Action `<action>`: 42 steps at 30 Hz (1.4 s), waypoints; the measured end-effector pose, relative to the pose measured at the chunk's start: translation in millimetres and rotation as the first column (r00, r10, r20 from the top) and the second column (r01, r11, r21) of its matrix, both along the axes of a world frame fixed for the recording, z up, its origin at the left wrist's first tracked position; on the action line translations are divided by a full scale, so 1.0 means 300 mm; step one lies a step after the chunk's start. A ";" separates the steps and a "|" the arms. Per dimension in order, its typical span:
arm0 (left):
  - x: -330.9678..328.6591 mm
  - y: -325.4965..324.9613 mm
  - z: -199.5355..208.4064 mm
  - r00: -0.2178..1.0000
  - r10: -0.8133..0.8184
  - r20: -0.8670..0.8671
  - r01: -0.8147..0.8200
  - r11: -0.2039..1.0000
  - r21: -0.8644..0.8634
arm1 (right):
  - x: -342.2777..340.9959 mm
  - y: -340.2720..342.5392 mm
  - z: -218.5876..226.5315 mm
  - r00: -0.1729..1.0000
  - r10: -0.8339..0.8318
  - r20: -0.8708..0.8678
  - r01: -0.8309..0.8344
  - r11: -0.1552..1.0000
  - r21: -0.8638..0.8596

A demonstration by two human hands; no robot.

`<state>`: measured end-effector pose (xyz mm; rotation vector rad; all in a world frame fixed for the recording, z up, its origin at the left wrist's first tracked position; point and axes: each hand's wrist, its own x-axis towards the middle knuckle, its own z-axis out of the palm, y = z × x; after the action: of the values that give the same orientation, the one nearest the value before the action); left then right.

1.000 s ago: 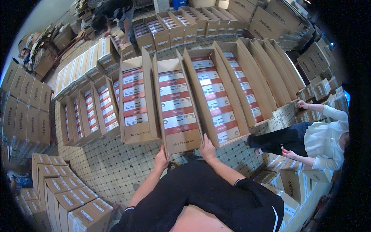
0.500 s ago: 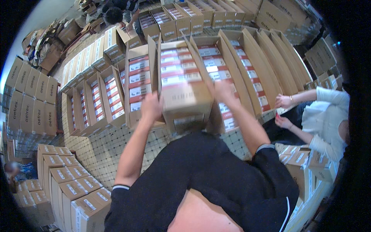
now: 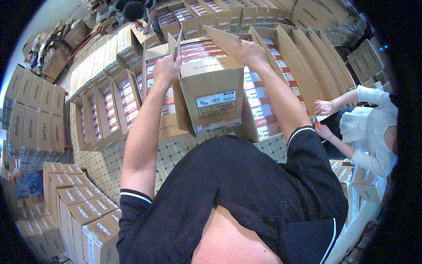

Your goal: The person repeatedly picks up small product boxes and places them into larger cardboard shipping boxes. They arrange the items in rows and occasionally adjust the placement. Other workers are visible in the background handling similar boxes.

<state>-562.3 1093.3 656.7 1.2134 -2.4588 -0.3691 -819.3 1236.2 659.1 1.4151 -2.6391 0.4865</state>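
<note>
In front of me stands an open cardboard carton [image 3: 212, 81], its labelled end facing me. Red-and-white boxes [image 3: 202, 51] lie in a row inside it, and a short end flap [image 3: 209, 67] is folded over the nearest of them. My left hand [image 3: 166, 70] is closed on the carton's left long flap [image 3: 177, 47], which stands nearly upright. On the other side, my right hand [image 3: 251, 54] grips the right long flap [image 3: 222, 40], which leans outward. The fingertips of both hands are partly hidden.
Open cartons with red-and-white boxes [image 3: 257, 92] flank mine closely. Closed cartons [image 3: 88, 207] are stacked at lower left, more [image 3: 35, 110] at far left. At right, a co-worker's hands [image 3: 324, 119] hold something small and red. Another person [image 3: 134, 13] bends over cartons at the back.
Both hands have moved away from me, up along the long flaps. The carton's near top edge sits farther off, and more of its labelled end shows.
</note>
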 end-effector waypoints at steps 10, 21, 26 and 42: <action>0.013 0.017 -0.021 0.999 -0.031 0.015 0.030 0.997 0.074 | 0.021 0.028 0.000 0.999 -0.014 0.049 0.012 0.999 0.042; 0.237 0.519 -0.428 0.939 -0.344 0.021 0.326 0.908 0.262 | 0.346 0.517 -0.490 0.979 -0.070 0.192 0.054 0.995 0.083; 0.306 0.722 -0.610 0.841 -0.502 0.202 0.363 0.800 0.477 | 0.608 0.718 -0.649 0.970 0.124 0.208 -0.107 0.990 -0.094; 0.439 0.718 -0.675 0.954 -0.205 -0.219 0.293 0.794 0.533 | 0.587 0.460 -0.662 0.901 0.360 0.240 -0.430 0.809 0.401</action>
<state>-430.7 1308.8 454.3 0.9947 -2.4525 -1.2909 -643.3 1374.1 460.6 2.1768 -2.6808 0.0011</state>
